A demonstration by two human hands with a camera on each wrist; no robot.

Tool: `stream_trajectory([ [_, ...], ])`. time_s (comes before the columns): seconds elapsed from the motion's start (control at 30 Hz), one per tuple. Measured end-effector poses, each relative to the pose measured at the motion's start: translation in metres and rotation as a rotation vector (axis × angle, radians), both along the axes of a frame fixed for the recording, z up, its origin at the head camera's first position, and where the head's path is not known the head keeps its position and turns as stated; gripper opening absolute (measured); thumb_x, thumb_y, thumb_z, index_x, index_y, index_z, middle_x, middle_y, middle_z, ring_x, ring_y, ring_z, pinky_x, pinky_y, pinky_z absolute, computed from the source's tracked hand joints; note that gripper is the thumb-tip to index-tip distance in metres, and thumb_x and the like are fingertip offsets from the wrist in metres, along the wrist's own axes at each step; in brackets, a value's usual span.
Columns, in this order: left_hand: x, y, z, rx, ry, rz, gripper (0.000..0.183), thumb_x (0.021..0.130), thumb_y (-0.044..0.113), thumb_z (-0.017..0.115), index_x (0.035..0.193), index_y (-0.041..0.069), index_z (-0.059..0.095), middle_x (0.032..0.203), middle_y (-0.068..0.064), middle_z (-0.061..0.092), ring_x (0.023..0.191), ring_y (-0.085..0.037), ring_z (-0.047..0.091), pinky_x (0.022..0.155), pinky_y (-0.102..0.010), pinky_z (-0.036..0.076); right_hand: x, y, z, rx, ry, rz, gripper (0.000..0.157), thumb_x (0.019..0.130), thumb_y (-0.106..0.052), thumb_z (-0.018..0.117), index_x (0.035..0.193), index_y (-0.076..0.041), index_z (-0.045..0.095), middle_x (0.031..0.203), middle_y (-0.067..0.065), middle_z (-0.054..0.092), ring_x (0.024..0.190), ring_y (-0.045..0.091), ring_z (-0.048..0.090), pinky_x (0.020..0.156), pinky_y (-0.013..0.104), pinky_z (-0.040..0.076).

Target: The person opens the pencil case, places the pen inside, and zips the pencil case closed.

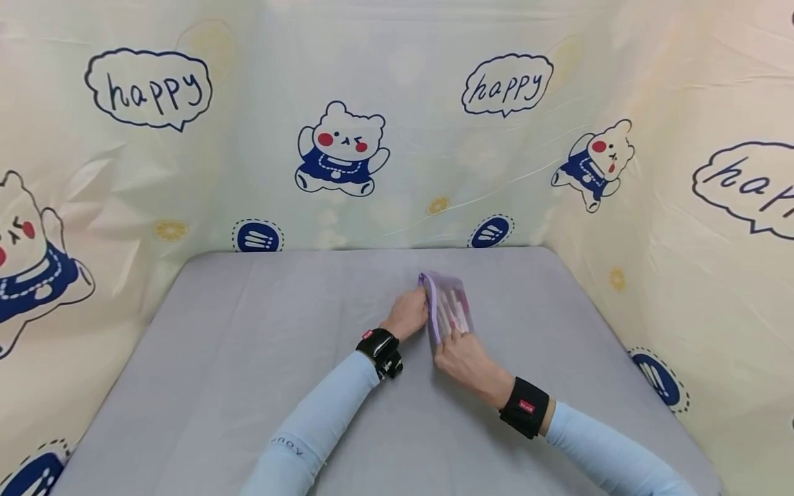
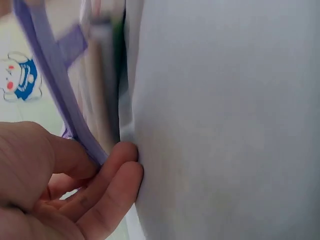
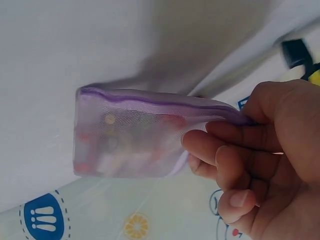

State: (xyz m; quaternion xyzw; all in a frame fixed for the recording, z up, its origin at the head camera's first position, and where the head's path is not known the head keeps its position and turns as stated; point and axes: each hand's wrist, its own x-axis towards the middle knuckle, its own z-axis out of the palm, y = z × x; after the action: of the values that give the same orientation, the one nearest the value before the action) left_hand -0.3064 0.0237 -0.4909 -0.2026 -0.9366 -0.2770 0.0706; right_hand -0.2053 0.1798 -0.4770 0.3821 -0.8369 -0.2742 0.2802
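A see-through purple mesh zipper pouch [image 1: 466, 310] stands tilted between both hands over the grey table. Several slender pale and pink items [image 1: 455, 306] show through its mesh; the left wrist view has them blurred. At the far end of the zipper edge, my left hand [image 1: 407, 314] pinches the purple trim [image 2: 75, 110] between thumb and fingers, its fingertips right at the grey tabletop. My right hand [image 1: 468, 362] grips the near corner. In the right wrist view, thumb and forefinger of that hand [image 3: 265, 150] pinch the end of the zipper band [image 3: 165, 101], the other fingers curling below.
Smooth grey cloth [image 1: 260, 386] covers the table. Behind it and along both sides hangs a pale curtain [image 1: 409, 138] printed with bears and "happy" bubbles. Each wrist wears a black strap [image 1: 524, 406], with light blue sleeves [image 1: 322, 420] on the forearms.
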Motion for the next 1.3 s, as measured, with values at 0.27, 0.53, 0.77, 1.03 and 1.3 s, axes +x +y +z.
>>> stream_trajectory([
  [0.27, -0.018, -0.004, 0.002, -0.040, -0.002, -0.011, 0.019, 0.089, 0.002, 0.056, 0.071, 0.009, 0.052, 0.066, -0.001, 0.047, 0.058, -0.015, 0.047, 0.051, -0.025, 0.037, 0.003, -0.004, 0.001, 0.009, -0.016, -0.023, 0.018, 0.074, -0.012, 0.072, 0.064, -0.012, 0.058, 0.059, 0.001, 0.055, 0.052, 0.011, 0.039, 0.040, 0.025, 0.035],
  [0.53, -0.027, -0.006, 0.004, -0.077, -0.026, -0.003, 0.026, 0.087, 0.003, 0.058, 0.064, 0.011, 0.048, 0.065, -0.001, 0.048, 0.057, -0.015, 0.045, 0.051, -0.026, 0.036, 0.000, -0.005, -0.001, -0.012, -0.020, 0.009, 0.019, 0.073, -0.011, 0.071, 0.062, -0.012, 0.056, 0.056, 0.001, 0.054, 0.050, 0.011, 0.037, 0.040, 0.025, 0.033],
  [0.77, -0.049, -0.008, -0.008, -0.107, -0.026, 0.083, 0.009, 0.091, 0.007, 0.056, 0.082, 0.007, 0.059, 0.074, -0.005, 0.059, 0.062, -0.017, 0.050, 0.055, -0.030, 0.042, 0.005, -0.007, 0.001, 0.010, -0.031, 0.030, 0.013, 0.073, -0.014, 0.073, 0.065, -0.013, 0.063, 0.054, -0.001, 0.052, 0.048, 0.010, 0.035, 0.040, 0.023, 0.033],
  [1.03, -0.071, -0.011, -0.006, -0.108, -0.085, 0.102, 0.009, 0.091, 0.008, 0.058, 0.083, 0.005, 0.061, 0.075, -0.007, 0.060, 0.063, -0.019, 0.050, 0.056, -0.031, 0.040, 0.011, -0.010, 0.006, 0.071, -0.057, 0.000, 0.011, 0.076, -0.021, 0.076, 0.072, -0.014, 0.068, 0.057, 0.001, 0.055, 0.049, 0.011, 0.038, 0.042, 0.023, 0.036],
  [1.3, -0.075, -0.010, -0.006, -0.102, -0.087, 0.133, 0.010, 0.093, 0.008, 0.056, 0.084, 0.005, 0.059, 0.076, -0.009, 0.061, 0.065, -0.020, 0.053, 0.056, -0.032, 0.038, 0.016, -0.012, 0.007, 0.080, -0.025, 0.006, 0.011, 0.077, -0.021, 0.074, 0.071, -0.014, 0.068, 0.055, 0.000, 0.056, 0.049, 0.009, 0.038, 0.041, 0.022, 0.034],
])
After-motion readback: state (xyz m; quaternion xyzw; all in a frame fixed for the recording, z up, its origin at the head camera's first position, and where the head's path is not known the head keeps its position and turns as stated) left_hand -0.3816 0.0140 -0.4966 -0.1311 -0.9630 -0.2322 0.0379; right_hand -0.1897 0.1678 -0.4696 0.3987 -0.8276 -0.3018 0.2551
